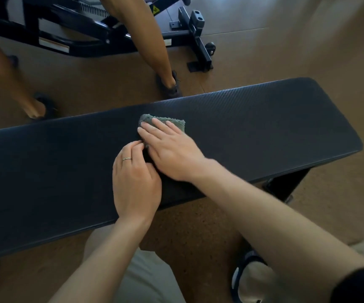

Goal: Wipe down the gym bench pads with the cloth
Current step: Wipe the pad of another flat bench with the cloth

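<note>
A long black bench pad (253,127) is stretching across the view from near left to far right, its vinyl cover showing a fine woven, carbon-fibre-like texture and its right end rounding off at the corners. A grey-green cloth (172,123), nubbly and towel-like with a ragged far edge, is lying folded on the pad around the middle of its length, toward the far side.

The right hand (172,149) is lying flat on the cloth with its fingers straight and slightly spread, pressing the fabric against the pad and covering most of it. The left hand (136,184) is sitting just left of and touching the right one, its fingers curling at the near left edge of the cloth; whether they are actually pinching the fabric cannot be told, since the right hand is hiding that spot. A thin silver ring (126,158) is showing on one left finger.

Beyond the bench, another person's bare legs (154,51) are standing on the brown speckled, cork-like floor (198,232) in dark shoes. Behind them a black steel machine frame (85,40) with a coiled spring is carrying a yellow triangular warning sticker (155,10) and a white label whose print is too small to read. A blue-and-white slipper (248,278) is showing near right, below the right forearm.
</note>
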Available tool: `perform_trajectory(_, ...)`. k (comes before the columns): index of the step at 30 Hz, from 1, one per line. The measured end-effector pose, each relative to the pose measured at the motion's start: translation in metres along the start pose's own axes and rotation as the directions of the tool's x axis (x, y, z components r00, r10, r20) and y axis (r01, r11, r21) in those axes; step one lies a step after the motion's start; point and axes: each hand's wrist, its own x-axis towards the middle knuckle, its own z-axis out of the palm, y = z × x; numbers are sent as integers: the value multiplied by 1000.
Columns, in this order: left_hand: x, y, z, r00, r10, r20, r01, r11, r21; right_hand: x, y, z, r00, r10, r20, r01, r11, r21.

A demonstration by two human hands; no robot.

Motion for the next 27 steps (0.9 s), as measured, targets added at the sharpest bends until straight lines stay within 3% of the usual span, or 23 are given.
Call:
perform_trajectory(3,-1,0,0,1000,-5,-3,5,1000,-5,5,52,-7,997,45,-61,-48,998,-50)
perform_trajectory(5,-2,0,2,1000,-11,-9,11,1000,-13,-3,99,-14,948,263,-178,-276,959,-57)
perform_trajectory(7,-2,2,3,1000,-21,-12,21,1000,-5,-10,123,-20,860,481,-172,-488,873,0)
perform_trajectory(9,-2,5,3,1000,-25,-12,25,1000,2,2,111,-17,809,568,-149,-572,820,22)
perform_trajectory(11,-1,6,2,1000,-29,-9,29,1000,-2,25,77,-11,862,482,-156,-489,873,-6)
perform_trajectory(14,-1,5,2,1000,-17,-8,17,1000,5,53,26,-2,978,190,-82,-192,981,-14)
perform_trajectory(16,-2,5,2,1000,-9,-6,9,1000,8,57,23,-4,997,65,-45,-65,998,-4)
perform_trajectory(18,-2,4,2,1000,-14,-5,14,1000,1,48,49,-8,996,40,-80,-41,999,-11)
perform_trajectory(21,-3,4,1,1000,-19,-9,19,1000,2,19,128,-20,946,245,-211,-258,966,-35)
perform_trajectory(23,-3,4,1,1000,-21,-8,21,1000,5,-6,173,-35,875,442,-196,-452,892,-6)
perform_trajectory(25,-3,5,1,1000,-26,-7,26,1000,3,-13,182,-37,792,587,-169,-592,805,20)
perform_trajectory(27,-4,5,1,1000,-25,-4,25,1000,-4,0,150,-26,754,632,-178,-636,771,39)
